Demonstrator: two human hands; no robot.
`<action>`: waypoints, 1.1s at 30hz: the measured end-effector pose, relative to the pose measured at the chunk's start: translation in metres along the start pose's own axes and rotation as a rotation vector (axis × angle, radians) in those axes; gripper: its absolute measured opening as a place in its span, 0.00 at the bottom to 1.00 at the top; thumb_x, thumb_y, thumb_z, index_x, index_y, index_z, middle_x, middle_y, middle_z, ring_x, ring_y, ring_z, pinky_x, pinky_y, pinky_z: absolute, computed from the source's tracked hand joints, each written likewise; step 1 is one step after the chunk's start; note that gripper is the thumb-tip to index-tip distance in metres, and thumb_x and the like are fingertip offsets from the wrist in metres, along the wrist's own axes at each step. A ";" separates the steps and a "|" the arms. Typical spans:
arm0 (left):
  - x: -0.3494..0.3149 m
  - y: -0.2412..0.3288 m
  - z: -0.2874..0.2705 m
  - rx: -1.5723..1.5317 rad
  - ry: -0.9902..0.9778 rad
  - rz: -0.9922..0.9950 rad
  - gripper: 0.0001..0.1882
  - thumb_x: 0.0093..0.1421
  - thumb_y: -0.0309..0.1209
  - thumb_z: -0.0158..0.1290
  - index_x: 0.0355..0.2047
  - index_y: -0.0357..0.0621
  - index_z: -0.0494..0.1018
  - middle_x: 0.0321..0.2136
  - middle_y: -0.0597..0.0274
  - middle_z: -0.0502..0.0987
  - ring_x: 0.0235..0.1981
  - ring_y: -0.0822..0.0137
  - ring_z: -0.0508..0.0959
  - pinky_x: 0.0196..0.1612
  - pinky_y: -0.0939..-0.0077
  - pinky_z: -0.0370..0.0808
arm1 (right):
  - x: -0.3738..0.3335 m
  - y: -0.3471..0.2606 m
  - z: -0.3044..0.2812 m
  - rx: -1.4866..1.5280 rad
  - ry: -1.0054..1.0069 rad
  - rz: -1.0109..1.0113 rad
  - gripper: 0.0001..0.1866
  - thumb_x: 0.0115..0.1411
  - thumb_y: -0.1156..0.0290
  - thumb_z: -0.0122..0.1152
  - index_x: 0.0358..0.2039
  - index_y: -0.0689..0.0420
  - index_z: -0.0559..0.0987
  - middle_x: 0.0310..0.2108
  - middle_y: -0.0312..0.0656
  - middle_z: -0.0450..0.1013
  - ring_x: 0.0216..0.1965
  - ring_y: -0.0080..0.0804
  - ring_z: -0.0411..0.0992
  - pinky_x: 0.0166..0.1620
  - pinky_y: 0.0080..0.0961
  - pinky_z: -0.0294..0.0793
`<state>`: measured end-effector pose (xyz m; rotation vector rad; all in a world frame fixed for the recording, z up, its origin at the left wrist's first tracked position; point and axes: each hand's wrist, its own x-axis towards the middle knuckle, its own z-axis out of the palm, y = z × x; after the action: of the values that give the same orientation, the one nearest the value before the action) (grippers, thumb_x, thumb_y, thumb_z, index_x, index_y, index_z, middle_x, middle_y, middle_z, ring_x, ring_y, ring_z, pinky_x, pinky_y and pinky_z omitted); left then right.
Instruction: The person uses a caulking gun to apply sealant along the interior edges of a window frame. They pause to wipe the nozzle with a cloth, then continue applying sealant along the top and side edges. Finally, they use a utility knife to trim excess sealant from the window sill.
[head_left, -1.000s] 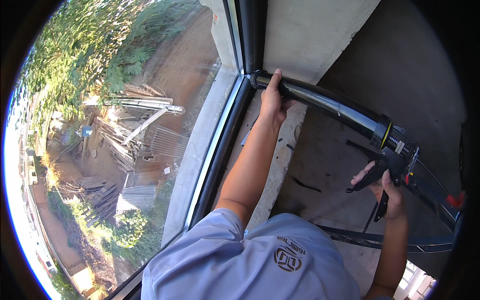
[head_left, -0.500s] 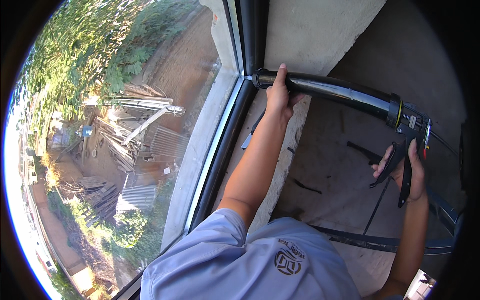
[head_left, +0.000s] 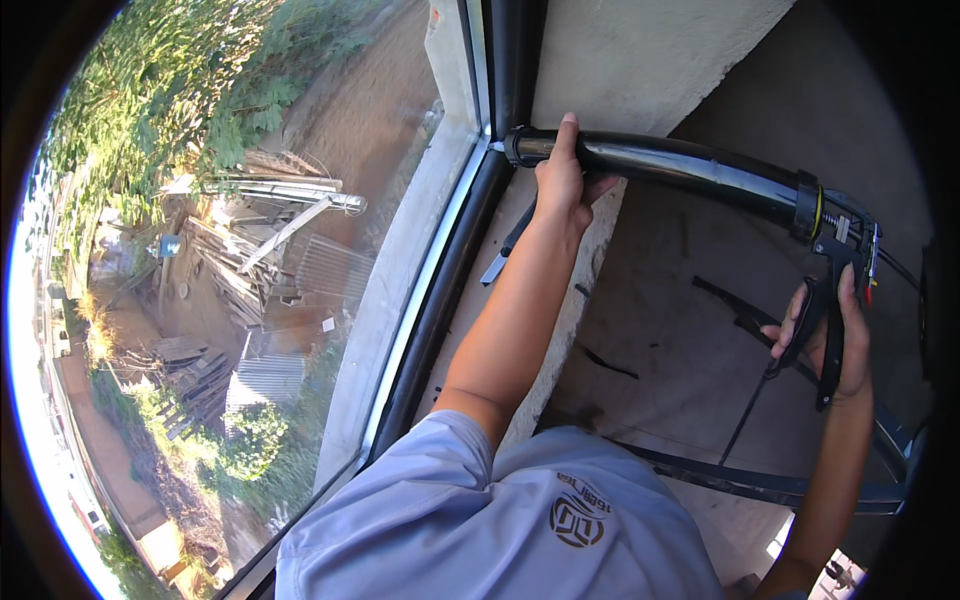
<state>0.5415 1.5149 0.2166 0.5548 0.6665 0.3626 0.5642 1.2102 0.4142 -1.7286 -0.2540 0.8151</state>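
A long black caulking gun (head_left: 690,168) lies across the view, its nozzle end at the left against the corner of the window frame (head_left: 440,290). My left hand (head_left: 565,180) is wrapped round the front of its barrel, thumb on top. At the far end my right hand (head_left: 835,325) grips the handle and trigger, fingers curled over the trigger. The white nozzle tip (head_left: 496,146) touches or nearly touches the joint between glass and black frame; the exact contact is too small to tell.
Left of the frame is a large glass pane, with timber piles (head_left: 240,250) and trees outside. A concrete ledge (head_left: 575,330) runs beside the frame, with a flat-bladed tool (head_left: 505,250) on it. Dark strips (head_left: 740,300) lie on the floor, and a black bar (head_left: 730,480) crosses below.
The rear of the caulking gun and my right hand have shifted slightly right and down. The trigger looks closer to the handle. My left hand keeps its hold on the barrel.
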 end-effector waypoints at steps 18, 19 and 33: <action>-0.020 -0.001 -0.009 -0.039 0.039 -0.005 0.29 0.66 0.56 0.55 0.47 0.39 0.72 0.39 0.57 0.77 0.35 0.63 0.82 0.34 0.67 0.87 | -0.007 -0.006 -0.003 -0.070 -0.006 -0.018 0.40 0.71 0.32 0.29 0.28 0.57 0.74 0.16 0.40 0.72 0.16 0.34 0.77 0.41 0.37 0.84; -0.021 -0.001 -0.010 -0.037 0.041 -0.002 0.29 0.66 0.56 0.54 0.47 0.39 0.72 0.39 0.57 0.77 0.35 0.63 0.82 0.34 0.67 0.87 | -0.007 -0.006 -0.003 -0.067 0.001 -0.013 0.40 0.71 0.32 0.28 0.28 0.57 0.74 0.16 0.40 0.72 0.16 0.34 0.77 0.41 0.37 0.84; -0.042 0.002 -0.014 -0.028 0.075 -0.021 0.29 0.67 0.56 0.54 0.47 0.39 0.72 0.39 0.57 0.77 0.35 0.62 0.82 0.37 0.66 0.87 | -0.015 -0.014 0.000 -0.138 -0.024 -0.011 0.40 0.72 0.32 0.25 0.27 0.56 0.72 0.15 0.38 0.70 0.13 0.30 0.74 0.38 0.31 0.84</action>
<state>0.5013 1.5014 0.2291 0.5089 0.7378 0.3744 0.5564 1.2065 0.4333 -1.8455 -0.3426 0.8264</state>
